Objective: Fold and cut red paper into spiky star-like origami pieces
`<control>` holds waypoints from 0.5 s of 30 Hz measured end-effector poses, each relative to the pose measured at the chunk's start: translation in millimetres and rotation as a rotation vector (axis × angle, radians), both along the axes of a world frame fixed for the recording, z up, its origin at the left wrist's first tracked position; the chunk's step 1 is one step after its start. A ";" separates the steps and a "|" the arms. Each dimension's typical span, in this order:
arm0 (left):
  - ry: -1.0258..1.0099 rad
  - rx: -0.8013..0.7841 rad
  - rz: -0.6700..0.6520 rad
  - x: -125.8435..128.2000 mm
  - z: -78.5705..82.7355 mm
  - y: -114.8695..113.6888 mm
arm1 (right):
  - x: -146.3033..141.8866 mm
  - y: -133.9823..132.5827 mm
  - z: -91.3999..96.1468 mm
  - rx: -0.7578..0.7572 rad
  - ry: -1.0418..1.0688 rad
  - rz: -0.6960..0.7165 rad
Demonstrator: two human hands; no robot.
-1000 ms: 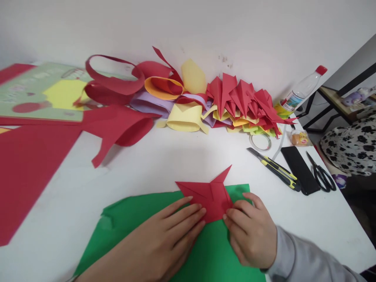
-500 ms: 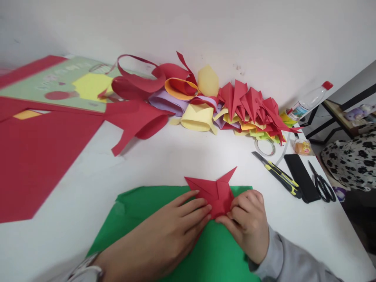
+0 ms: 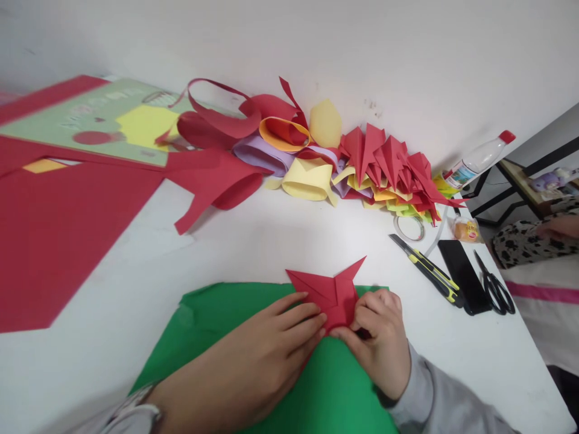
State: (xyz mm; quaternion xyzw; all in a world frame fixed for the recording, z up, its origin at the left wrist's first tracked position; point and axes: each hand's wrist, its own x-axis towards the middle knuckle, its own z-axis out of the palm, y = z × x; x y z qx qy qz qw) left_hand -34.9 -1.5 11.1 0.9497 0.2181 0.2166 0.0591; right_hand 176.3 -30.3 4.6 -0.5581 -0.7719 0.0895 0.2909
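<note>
Over the far edge of the green sheet [image 3: 208, 319] on the white tabletop [image 3: 226, 247], the head view shows a red folded paper [image 3: 337, 289], its two sharp tips pointing away from the person, one toward the far left, the other toward the far right. Its widest visible span runs left to right across these tips; fingers cover its near left part, so the full long axis cannot be told. It lies between the two hands: the left grip [image 3: 266, 349] has extended fingers flat on it, thumb hidden, so I cannot tell whether it pinches; the right grip [image 3: 382, 337] is pinched on its near right edge.
</note>
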 end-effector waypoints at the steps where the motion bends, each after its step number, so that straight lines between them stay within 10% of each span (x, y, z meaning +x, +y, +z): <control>1: -0.005 0.002 0.000 0.1 -0.7 0.0 | -0.2 -0.2 0.0 -0.004 -0.002 -0.002; 15: 0.029 0.025 0.004 0.1 -0.4 -1.0 | 2.4 2.9 6.7 -0.102 -0.087 0.112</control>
